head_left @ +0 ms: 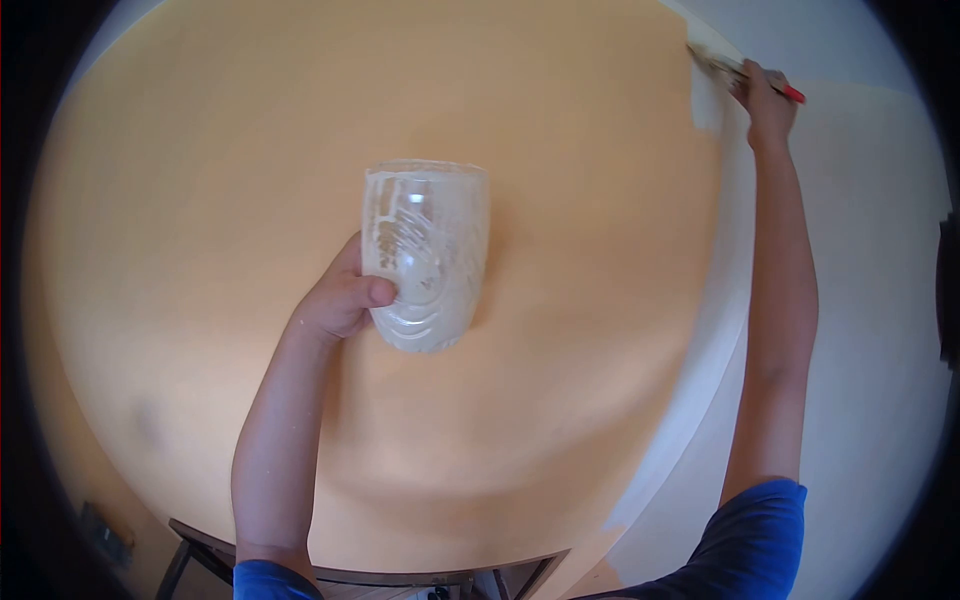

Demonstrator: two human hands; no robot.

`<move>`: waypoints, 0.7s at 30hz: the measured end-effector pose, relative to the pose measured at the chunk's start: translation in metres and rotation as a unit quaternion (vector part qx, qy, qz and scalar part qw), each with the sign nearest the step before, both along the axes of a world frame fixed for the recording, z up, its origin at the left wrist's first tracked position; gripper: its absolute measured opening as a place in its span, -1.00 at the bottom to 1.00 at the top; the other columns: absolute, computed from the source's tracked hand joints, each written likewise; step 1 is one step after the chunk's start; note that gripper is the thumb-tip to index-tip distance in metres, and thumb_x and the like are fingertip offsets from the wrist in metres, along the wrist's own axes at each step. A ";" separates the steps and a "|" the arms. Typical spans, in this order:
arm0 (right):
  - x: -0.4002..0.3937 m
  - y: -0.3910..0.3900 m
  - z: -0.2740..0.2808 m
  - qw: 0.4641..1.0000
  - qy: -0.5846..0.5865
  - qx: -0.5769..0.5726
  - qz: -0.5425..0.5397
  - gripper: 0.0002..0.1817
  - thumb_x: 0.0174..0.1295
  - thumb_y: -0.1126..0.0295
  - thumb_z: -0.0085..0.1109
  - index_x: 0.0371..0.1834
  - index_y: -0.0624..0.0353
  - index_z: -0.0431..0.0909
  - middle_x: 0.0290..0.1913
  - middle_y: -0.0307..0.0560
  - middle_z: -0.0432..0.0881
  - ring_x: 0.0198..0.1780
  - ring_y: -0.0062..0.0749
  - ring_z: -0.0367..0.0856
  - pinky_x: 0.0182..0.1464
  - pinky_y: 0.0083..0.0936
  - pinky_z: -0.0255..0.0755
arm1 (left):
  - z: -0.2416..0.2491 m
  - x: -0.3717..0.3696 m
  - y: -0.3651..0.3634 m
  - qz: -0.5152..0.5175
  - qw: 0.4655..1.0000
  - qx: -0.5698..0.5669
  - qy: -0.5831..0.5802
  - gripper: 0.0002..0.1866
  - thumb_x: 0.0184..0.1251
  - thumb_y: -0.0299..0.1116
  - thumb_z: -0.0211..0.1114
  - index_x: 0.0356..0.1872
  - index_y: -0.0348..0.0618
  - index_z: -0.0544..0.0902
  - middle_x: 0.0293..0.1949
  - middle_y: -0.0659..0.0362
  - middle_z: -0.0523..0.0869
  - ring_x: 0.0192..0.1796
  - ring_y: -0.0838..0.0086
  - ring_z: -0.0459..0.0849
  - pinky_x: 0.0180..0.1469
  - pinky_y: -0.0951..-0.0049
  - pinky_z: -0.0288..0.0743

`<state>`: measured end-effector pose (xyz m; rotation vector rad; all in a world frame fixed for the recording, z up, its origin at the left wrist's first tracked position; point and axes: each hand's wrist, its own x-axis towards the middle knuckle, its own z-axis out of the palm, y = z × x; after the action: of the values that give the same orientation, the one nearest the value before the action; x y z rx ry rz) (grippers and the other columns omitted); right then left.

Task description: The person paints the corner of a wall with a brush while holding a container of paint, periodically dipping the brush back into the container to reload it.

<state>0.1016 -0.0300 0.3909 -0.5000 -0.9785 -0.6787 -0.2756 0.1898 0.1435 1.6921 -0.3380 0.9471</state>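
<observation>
A clear jar, its walls smeared with whitish paint, stands upright in my left hand in front of the orange wall. The thumb lies across the jar's lower left side and the other fingers are hidden behind it. At the upper right, my right hand is closed around a paintbrush with a red handle end. The bristles meet the edge of the orange area, where a white painted strip runs down.
Pale wall spreads along the right side. A dark frame crosses the bottom edge. At the lower left there is a dark box-like object, and a dark object sits at the far right edge.
</observation>
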 end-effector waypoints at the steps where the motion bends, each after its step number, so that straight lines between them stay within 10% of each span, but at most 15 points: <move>1: 0.003 -0.003 0.004 1.000 0.008 0.003 0.013 -0.76 0.00 0.42 0.31 -0.44 0.34 0.44 -0.40 -0.10 0.53 -0.44 -0.51 0.55 -0.38 -0.57 0.62 | 0.000 -0.002 0.000 0.000 1.000 0.001 0.001 0.11 -0.38 0.05 0.61 0.25 -0.30 0.23 0.07 0.11 0.53 0.11 0.39 0.52 0.11 0.40 0.45; 21: 0.040 0.003 0.026 0.999 -0.033 -0.004 0.006 -0.76 0.04 0.37 0.32 -0.46 0.19 0.41 -0.46 -0.23 0.49 -0.39 -0.60 0.53 -0.29 -0.63 0.58 | -0.002 -0.005 0.003 0.020 1.000 -0.019 0.004 0.20 -0.50 0.09 0.63 0.26 -0.29 0.22 0.10 0.10 0.50 0.14 0.37 0.50 0.13 0.39 0.43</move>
<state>0.1417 -0.0270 0.4165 -0.4818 -1.0465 -0.6847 -0.2802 0.1932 0.1416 1.6727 -0.2803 0.9711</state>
